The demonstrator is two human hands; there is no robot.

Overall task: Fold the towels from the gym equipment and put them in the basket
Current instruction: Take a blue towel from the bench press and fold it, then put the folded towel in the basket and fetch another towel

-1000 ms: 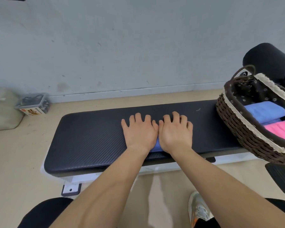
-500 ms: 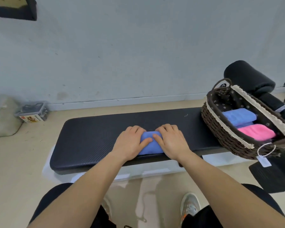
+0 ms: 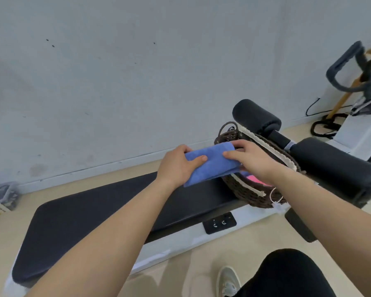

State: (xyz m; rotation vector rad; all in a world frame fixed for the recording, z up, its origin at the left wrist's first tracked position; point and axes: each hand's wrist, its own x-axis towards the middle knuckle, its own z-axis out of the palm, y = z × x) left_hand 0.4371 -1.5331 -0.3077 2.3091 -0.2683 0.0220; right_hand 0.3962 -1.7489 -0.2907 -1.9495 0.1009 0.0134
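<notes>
Where a long black bench pad (image 3: 84, 221) with a fine ribbed weave runs across a beige floor (image 3: 120, 170) below a scuffed pale wall (image 3: 137, 71), both hands hold a folded blue towel (image 3: 212, 168) above the pad's two-o'clock end. The left hand (image 3: 176, 166) grips the towel's nine-o'clock end, with the thumb curled over its top face and the fingers hidden beneath. The right hand (image 3: 253, 157) pinches the three-o'clock end, thumb on top, over the rim of the dark woven wicker basket (image 3: 244, 194). The basket stands on the pad and is edged with cream braid. The towel is a soft, flat terry rectangle. A pink towel (image 3: 259, 181) lies inside the basket. At the basket's one o'clock sits a black foam roller (image 3: 255, 116).
</notes>
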